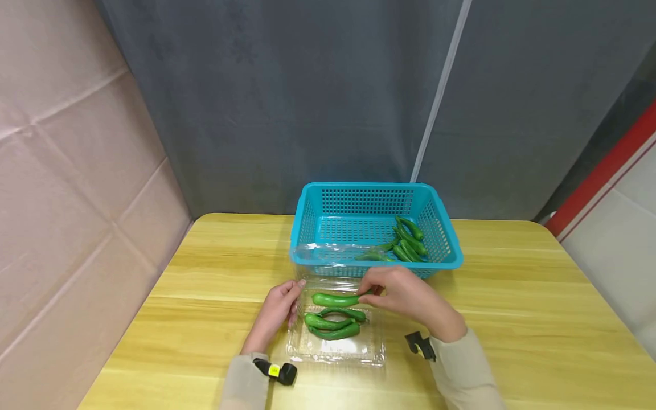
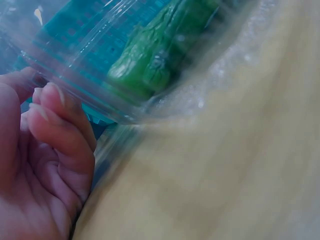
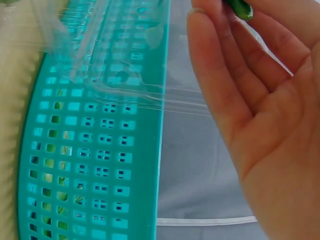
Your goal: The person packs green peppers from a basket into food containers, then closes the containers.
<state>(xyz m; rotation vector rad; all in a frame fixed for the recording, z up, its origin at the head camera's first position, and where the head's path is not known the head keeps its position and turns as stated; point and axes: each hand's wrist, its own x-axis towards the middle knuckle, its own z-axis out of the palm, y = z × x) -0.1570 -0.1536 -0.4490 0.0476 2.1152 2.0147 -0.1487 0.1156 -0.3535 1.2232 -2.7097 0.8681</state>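
Observation:
My right hand (image 1: 402, 293) pinches one end of a green pepper (image 1: 335, 299) between thumb and fingers, above the back part of a clear plastic clamshell box (image 1: 340, 354). Its tip (image 3: 241, 9) pokes out of the fingers in the right wrist view. Three other green peppers (image 1: 334, 331) lie side by side in the box. The raised lid (image 1: 328, 248) leans across the front rim of the blue basket. At the box's left edge, my left hand (image 1: 279, 310) grips the thin plastic; in the left wrist view its other fingers (image 2: 65, 135) are curled.
Behind the box stands a blue perforated basket (image 1: 353, 228), with several green peppers (image 1: 410, 242) at its right side. Both sit on a wooden table (image 1: 215, 285). A grey curtain (image 1: 287, 102) hangs behind, and a pale wall (image 1: 77, 188) rises at left.

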